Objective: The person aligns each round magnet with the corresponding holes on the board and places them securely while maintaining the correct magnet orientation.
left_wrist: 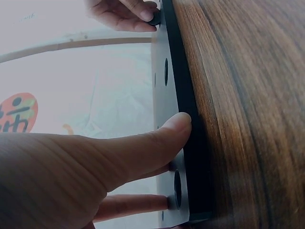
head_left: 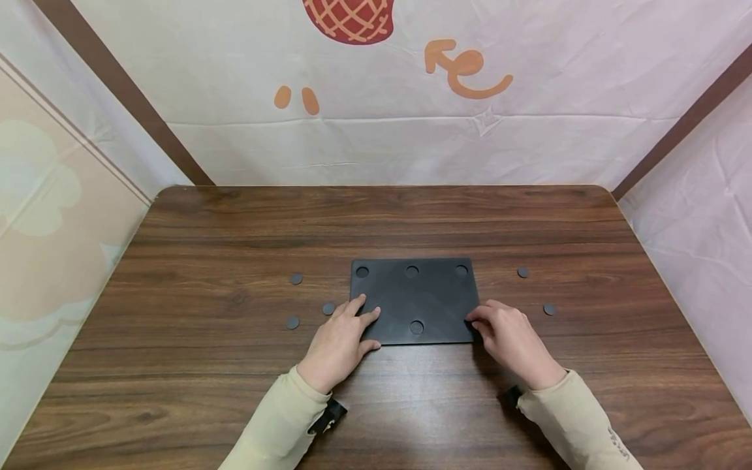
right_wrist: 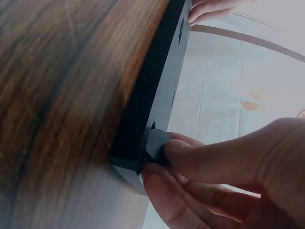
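A flat black board (head_left: 435, 300) with round recesses lies on the wooden table. The left hand (head_left: 341, 339) rests on its left end, fingers spread over the top and thumb (left_wrist: 176, 124) against the near edge. At the board's near right corner, the right hand (head_left: 511, 336) pinches a small dark disc (right_wrist: 156, 145) between thumb and fingers. That disc stands tilted, its lower edge right at a recess. Three recesses show along the far side, and another recess (head_left: 416, 327) is in the middle of the near side.
Left of the board lie three loose grey discs, one disc (head_left: 328, 309) close to the left hand. Two more are on the right, a farther disc (head_left: 523, 272) and a nearer disc (head_left: 549, 309). A printed cloth (head_left: 399, 150) hangs behind the table (head_left: 235, 391).
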`<state>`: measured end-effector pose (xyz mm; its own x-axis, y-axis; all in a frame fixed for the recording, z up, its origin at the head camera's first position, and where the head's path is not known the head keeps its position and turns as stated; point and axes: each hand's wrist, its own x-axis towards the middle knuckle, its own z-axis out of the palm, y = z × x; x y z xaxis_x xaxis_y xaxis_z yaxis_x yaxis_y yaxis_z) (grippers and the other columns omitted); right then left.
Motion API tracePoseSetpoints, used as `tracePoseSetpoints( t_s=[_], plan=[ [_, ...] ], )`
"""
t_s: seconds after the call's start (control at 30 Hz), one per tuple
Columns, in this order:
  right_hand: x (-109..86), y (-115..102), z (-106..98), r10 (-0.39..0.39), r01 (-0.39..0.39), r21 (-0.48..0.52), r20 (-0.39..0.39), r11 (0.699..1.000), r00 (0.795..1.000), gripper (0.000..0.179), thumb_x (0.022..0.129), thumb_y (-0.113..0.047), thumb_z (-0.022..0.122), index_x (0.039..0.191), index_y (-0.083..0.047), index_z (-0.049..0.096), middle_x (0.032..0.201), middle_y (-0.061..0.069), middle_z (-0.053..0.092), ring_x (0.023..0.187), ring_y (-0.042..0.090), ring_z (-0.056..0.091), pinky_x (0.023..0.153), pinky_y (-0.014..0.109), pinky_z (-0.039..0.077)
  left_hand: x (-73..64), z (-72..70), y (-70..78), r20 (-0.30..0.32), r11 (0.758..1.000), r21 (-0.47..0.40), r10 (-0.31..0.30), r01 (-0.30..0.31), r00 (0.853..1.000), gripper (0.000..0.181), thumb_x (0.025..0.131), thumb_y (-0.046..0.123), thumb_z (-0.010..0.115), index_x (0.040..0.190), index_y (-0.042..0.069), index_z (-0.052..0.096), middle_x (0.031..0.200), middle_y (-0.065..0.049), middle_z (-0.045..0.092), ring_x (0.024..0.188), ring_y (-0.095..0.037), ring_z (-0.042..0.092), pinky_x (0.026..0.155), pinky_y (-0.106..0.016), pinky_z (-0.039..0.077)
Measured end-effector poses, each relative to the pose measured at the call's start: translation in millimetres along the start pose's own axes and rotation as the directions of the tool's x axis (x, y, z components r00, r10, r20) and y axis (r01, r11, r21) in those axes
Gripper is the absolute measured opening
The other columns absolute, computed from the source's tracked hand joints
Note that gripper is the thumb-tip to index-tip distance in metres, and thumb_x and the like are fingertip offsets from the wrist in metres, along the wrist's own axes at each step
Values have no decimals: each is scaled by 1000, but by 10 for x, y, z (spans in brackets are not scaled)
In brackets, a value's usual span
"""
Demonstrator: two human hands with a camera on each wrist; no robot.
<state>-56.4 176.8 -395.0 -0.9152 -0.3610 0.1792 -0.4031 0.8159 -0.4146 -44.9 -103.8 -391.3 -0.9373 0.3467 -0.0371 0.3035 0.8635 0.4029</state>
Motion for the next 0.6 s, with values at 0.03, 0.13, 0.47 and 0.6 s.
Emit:
tracePoseSetpoints(
  t_s=[0.03, 0.13, 0.47, 0.6],
  plan=[
    [-1, 1, -1, 5, -5, 0, 1, 1000, 1000, 12, 82, 5, 68, 87, -5, 74, 78, 1, 61, 67, 11, 59, 61, 30, 51, 0, 1, 0, -1, 1000, -1, 0, 0, 1000, 51, 82, 26, 75, 127, 7, 63, 140, -24, 48, 123, -46, 49, 84, -52, 53],
    [-2, 5, 0, 20, -20, 0, 8, 1000, 1000, 13, 83, 4, 68, 89, -5, 75, 77, 0, 57, 63, 7, 54, 58, 27, 48, 4, 4, 2, -3, 1000, 0, 2, -2, 1000, 51, 82, 26, 75, 127, 6, 63, 140, -24, 48, 123, -46, 50, 84, -52, 53],
    [2, 31, 24, 4, -4, -8, -13, 1000, 1000, 12, 81, 4, 70, 86, -6, 74, 78, -1, 61, 66, 9, 57, 60, 29, 49, 13, 0, 16, 6, 1000, 6, -8, 8, 1000, 50, 82, 26, 75, 127, 7, 63, 140, -23, 48, 123, -46, 49, 84, -52, 53],
    [2, 27, 18, 12, -12, 7, -15, 1000, 1000, 12, 80, 6, 70, 84, -6, 73, 78, 0, 63, 66, 9, 58, 59, 29, 49, 14, -3, 18, 5, 1000, 8, -11, 11, 1000, 50, 82, 26, 75, 127, 7, 64, 140, -23, 48, 123, -46, 50, 84, -52, 53]
  ],
)
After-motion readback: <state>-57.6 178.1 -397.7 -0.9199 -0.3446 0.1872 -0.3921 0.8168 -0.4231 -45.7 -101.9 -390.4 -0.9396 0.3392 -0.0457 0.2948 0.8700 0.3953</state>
